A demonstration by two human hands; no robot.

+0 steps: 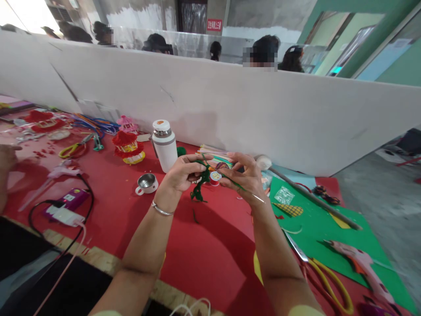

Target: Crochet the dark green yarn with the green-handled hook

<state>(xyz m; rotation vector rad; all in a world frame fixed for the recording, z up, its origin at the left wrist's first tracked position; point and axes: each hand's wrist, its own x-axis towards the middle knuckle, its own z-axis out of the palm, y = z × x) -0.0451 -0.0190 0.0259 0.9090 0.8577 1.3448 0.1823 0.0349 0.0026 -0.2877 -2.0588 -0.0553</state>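
Note:
My left hand [182, 172] pinches a small dark green crochet piece [204, 176] between thumb and fingers, above the red table. A ragged part of it hangs below the fingertips. My right hand [247, 176] is closed around a thin crochet hook [259, 199], whose silvery end sticks out past the wrist side. The hook's other end meets the green work between the hands, partly hidden by fingers. Just behind them sits a small spool of red thread [215, 177] with a pale label. A short dark green scrap [195, 216] lies on the table below.
To the left stand a white thermos [165, 151], a metal-lined cup [147, 183] and a red-and-yellow craft pagoda [128, 148]. On the right lie scissors [307, 259] and a pink glue gun [360, 263]. A white partition [210, 101] closes off the back. Another person's hand [8, 158] rests at far left.

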